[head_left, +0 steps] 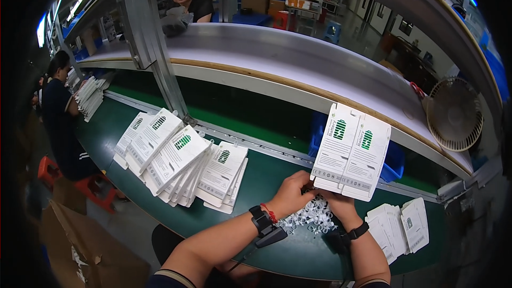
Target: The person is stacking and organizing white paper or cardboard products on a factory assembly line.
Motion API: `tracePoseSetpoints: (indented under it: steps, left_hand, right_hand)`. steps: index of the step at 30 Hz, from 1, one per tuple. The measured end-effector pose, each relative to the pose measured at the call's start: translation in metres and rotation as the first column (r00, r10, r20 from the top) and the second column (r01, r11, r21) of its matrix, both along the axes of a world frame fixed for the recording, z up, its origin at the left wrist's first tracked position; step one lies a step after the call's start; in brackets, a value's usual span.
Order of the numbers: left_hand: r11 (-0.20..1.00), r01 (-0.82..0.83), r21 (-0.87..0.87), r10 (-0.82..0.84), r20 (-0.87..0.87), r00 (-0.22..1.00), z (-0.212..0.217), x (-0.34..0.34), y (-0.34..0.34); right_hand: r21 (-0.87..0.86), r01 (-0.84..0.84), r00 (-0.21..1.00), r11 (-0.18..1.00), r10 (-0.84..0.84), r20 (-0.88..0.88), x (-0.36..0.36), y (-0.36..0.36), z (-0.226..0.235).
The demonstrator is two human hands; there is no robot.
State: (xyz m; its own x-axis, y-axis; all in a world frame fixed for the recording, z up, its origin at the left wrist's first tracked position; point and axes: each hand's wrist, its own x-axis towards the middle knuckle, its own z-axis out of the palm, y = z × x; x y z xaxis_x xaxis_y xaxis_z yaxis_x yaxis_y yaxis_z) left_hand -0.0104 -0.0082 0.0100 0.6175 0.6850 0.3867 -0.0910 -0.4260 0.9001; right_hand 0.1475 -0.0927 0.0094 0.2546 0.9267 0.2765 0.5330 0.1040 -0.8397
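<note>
Two flat white cartons (349, 152) with green print stand tilted up side by side, or as one wide sheet; I cannot tell which. At their lower left corner my left hand (292, 196) is closed with fingers pinched together. Along the bottom edge my right hand (340, 206) grips them, its fingers partly hidden behind the cardboard. Beneath both hands lies a heap of small white and clear plastic ring-like pieces (308, 216). To the left, a fanned stack of flat white cartons (176, 157) rests on the table, several with a small clear piece at the top edge.
More flat cartons (397, 229) lie at the right end of the green table (266, 173). Behind are blue bins (393, 161), a raised shelf (256, 56), a metal post (146, 26) and a fan (454, 114). Two people work beyond. A cardboard box (88, 248) stands lower left.
</note>
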Motion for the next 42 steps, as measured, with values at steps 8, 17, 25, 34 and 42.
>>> tracePoseSetpoints:
  steps: [8,17,25,34,42]
  left_hand:
    - [0.993,0.058,-0.103,-0.054,0.036,0.998,0.005,-0.003,-0.005]
    - [0.992,0.071,-0.100,-0.069,0.020,0.997,0.010,-0.007,-0.012]
    - [0.986,0.138,-0.090,-0.145,-0.089,0.985,0.003,-0.005,-0.008]
    - [0.992,0.032,-0.123,-0.039,-0.053,0.998,0.002,-0.001,-0.004]
    - [1.000,0.000,0.001,0.000,-0.032,0.999,0.008,-0.002,-0.009]
  right_hand:
    - [0.024,-0.025,0.981,0.999,0.029,-0.193,-0.004,-0.004,0.002]
    - [0.089,-0.024,0.941,0.996,0.052,-0.333,-0.012,-0.008,0.011]
    - [0.090,-0.045,0.960,0.995,0.068,-0.273,-0.006,-0.009,0.004]
    - [0.048,-0.041,0.989,0.998,0.047,-0.141,-0.001,-0.002,-0.003]
    - [0.036,-0.066,0.985,0.997,0.071,-0.159,-0.006,-0.010,0.007]
